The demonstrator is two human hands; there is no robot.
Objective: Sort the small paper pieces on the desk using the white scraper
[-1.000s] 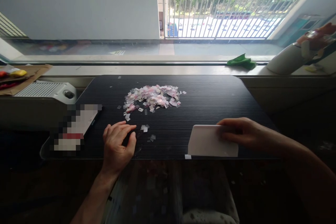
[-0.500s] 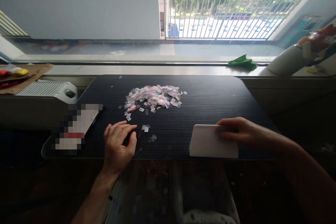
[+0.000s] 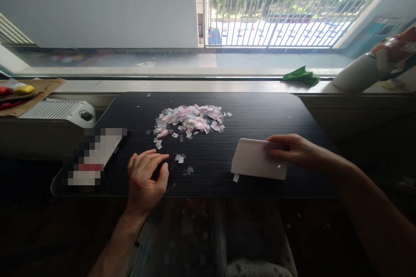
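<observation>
My right hand pinches the right side of a flat white scraper, shaped like a trapezoid with rounded top corners. Its lower edge is tilted just above the right front of the dark table. A small pale scrap lies by its lower left corner. Near the front edge, my left hand holds nothing, fingers bent and thumb apart. A few scraps lie just right of its fingertips, with clear bits beside them. Farther back spreads a pile of white and pinkish scraps.
A blurred-out object with a pale face lies on the table's left side. Behind the table runs a windowsill with a green cloth and a white jug. At left stands a white ribbed unit.
My right hand has moved the scraper away from the front edge, slightly left, and tilted it. A small scrap now shows below its left corner. My left hand has stayed put.
</observation>
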